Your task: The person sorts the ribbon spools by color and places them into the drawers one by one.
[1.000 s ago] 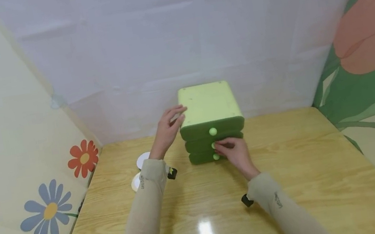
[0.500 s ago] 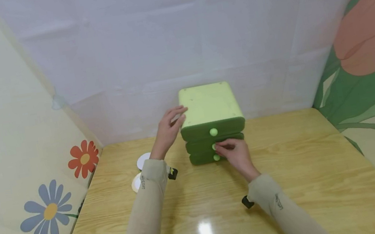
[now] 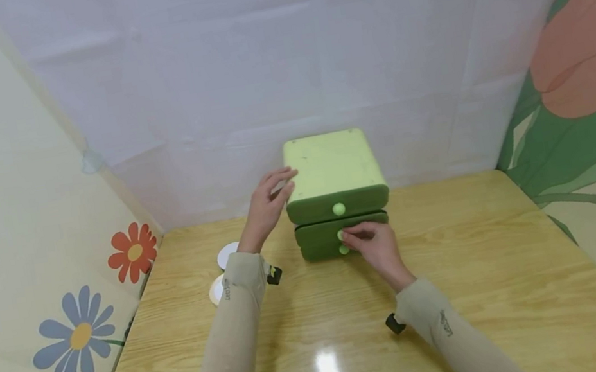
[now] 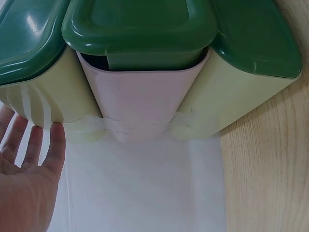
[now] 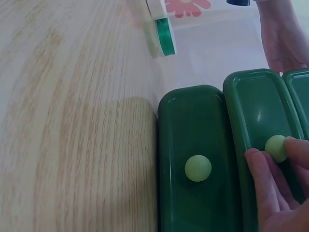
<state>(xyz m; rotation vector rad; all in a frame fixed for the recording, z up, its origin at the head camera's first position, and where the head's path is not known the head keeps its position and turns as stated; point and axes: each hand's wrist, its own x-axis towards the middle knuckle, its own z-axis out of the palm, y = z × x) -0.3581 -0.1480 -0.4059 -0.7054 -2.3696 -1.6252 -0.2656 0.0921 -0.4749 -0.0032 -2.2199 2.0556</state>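
Note:
A small three-drawer cabinet [image 3: 332, 164] with a light green top and dark green drawer fronts stands on the table. My left hand [image 3: 266, 207] rests its fingertips along the cabinet's upper left edge, fingers nearly straight. With thumb and fingers, my right hand [image 3: 378, 248] pinches the round light green knob [image 5: 276, 148] of the middle drawer. That middle drawer [image 4: 140, 29] stands slightly out, a dark gap showing behind its front in the left wrist view. The bottom drawer [image 5: 193, 116] and the top drawer [image 4: 29, 38] sit pushed in.
Two round white-topped things [image 3: 227, 254] lie on the wooden table [image 3: 466, 289] left of the cabinet, partly behind the left forearm. One shows a green side band [image 5: 165, 36] in the right wrist view. A white sheet [image 3: 234, 79] hangs behind the cabinet.
The middle drawer has come slightly forward, with my right hand moving a little toward me on its knob. My left hand has stayed at the cabinet's edge.

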